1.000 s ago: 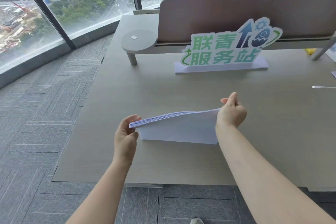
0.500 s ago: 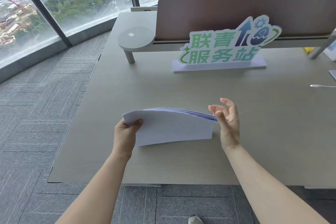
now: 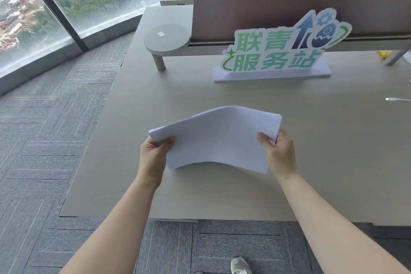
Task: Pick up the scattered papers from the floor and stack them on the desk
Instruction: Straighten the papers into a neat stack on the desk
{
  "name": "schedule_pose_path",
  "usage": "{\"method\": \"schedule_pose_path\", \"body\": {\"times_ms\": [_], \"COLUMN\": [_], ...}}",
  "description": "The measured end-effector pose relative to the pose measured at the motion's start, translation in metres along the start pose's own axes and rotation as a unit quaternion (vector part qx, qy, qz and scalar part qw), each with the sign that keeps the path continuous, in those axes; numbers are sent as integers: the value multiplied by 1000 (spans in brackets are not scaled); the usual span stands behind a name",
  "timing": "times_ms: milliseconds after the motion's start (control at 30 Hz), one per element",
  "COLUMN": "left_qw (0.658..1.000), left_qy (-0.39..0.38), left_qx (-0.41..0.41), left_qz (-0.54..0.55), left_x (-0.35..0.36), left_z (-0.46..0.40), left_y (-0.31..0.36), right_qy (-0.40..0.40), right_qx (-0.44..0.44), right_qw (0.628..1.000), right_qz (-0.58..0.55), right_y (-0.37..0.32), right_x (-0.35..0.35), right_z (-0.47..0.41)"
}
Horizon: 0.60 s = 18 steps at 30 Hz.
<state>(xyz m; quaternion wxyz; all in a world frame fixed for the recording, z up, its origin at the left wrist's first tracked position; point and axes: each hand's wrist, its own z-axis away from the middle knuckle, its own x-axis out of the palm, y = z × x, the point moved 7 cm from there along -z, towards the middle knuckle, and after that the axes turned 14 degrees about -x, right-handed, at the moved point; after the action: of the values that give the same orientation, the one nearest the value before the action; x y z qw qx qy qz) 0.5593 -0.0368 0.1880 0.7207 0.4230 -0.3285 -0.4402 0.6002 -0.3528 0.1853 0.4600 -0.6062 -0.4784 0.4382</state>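
The left hand [image 3: 155, 153] pinches the near-left corner of the paper stack [image 3: 219, 140], thumb on top and the other fingers curled underneath, out of sight. The right hand [image 3: 278, 151] does the same at the right edge, thumb lying on the top sheet, fingers wrapped below. With a grip at each end the sheets bow upward in the middle into a soft arch, so the bundle appears to be carried by the hands and not resting flat; whether its near edge touches the desk [image 3: 333, 140] cannot be told. Gripping both sides likely keeps the loose sheets from fanning apart while they are squared up and lowered.

The stack hovers over the front part of the desk, well apart from the green-lettered sign [image 3: 273, 51] standing farther back against the partition [image 3: 289, 2]. A round shelf [image 3: 166, 38] projects near the desk's left side, and a white cable [image 3: 398, 99] lies off to the right. Grey carpet tiles [image 3: 55, 118] show no stray papers within view, which suggests collecting is done and only laying down remains.
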Motion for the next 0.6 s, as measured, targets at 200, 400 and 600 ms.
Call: {"method": "schedule_pose_path", "body": {"times_ms": [200,400,600], "left_qw": [998,996,992], "left_qy": [21,51,96], "left_qx": [48,55,30], "left_qz": [33,55,81], "left_x": [4,1,2], "left_z": [0,10,3], "left_y": [10,2,13], "right_qy": [58,70,100], "right_qx": [-78,-45,-60], "right_qw": [995,995,991], "right_qz": [-16,-46,-67], "right_y": [-21,-4,-13], "right_x": [2,5,6], "right_z": [4,17,9]}}
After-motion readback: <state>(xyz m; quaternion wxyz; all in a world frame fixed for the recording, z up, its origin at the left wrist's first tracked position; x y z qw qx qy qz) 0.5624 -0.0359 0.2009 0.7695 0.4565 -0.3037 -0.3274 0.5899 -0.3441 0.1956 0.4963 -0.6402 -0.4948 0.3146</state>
